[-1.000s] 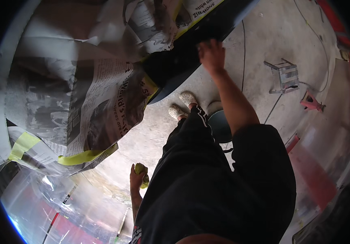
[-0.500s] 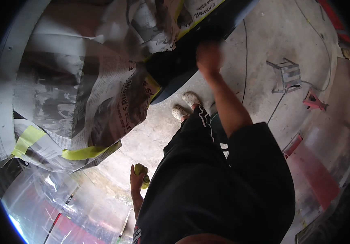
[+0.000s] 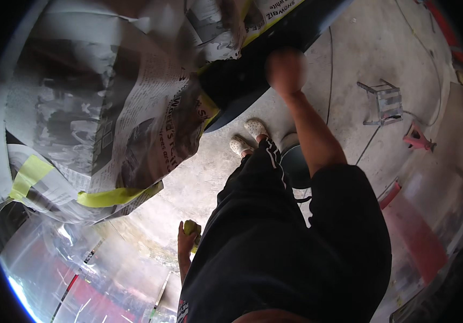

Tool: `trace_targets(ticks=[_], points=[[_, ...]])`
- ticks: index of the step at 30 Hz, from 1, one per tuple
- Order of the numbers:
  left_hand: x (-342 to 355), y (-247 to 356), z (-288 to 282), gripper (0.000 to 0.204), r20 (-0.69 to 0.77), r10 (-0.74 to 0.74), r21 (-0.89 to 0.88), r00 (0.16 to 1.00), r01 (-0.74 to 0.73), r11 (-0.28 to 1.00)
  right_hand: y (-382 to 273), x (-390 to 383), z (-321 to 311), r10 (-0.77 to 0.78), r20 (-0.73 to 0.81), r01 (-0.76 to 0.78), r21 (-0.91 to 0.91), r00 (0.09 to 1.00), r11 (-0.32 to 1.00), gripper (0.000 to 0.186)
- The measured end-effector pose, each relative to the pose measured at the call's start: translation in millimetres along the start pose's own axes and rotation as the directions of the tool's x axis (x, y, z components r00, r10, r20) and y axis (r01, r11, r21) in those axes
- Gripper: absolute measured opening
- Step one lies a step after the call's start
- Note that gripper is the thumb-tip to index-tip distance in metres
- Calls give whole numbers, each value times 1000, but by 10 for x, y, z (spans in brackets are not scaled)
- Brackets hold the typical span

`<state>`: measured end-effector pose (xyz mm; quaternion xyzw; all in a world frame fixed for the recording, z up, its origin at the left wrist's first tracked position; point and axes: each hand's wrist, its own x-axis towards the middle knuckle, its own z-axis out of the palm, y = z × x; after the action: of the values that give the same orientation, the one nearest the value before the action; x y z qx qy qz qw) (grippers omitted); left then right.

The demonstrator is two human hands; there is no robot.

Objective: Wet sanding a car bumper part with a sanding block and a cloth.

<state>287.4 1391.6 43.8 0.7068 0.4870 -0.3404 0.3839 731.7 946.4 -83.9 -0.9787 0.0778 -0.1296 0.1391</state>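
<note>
Low at my left side, my left hand (image 3: 184, 239) is closed round a crumpled yellow-green cloth (image 3: 190, 227). My right hand (image 3: 286, 72) reaches forward to the edge of a glossy black panel (image 3: 264, 70). Motion smears its fingers, so I cannot make out whether anything is under them or in them. Left of the bare black strip, the surface is covered with newspaper (image 3: 151, 118) held down by yellow-green masking tape (image 3: 116, 197). More tape runs along the border between paper and panel.
A dark bucket (image 3: 295, 167) stands on the concrete floor by my legs. Farther right are a small metal step stool (image 3: 383, 102) and a red stand (image 3: 418, 139). A cable (image 3: 331, 75) lies across the floor. Clear plastic sheeting (image 3: 107, 269) hangs at lower left.
My right hand stays at the black panel's edge, still blurred by movement. The view has shifted slightly, and more of the bucket shows. My left hand keeps hold of the cloth.
</note>
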Motion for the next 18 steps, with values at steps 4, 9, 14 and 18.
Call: trace_targets(ticks=[4,9,14,18], points=[[-60,100,32,86,-9,26,74,1000,-26,997,131,300,-43,52,-91,-52,-1,994,999,22],[-103,312,93,87,-10,87,154,996,-85,984,-364,-429,-54,51,-1,-51,71,999,996,22],[6,240,127,87,22,128,138,992,-130,982,109,38,-120,-39,-21,39,-24,999,999,16],[45,184,98,87,-7,111,50,994,-111,993,54,150,-161,105,10,-104,-61,994,993,21]])
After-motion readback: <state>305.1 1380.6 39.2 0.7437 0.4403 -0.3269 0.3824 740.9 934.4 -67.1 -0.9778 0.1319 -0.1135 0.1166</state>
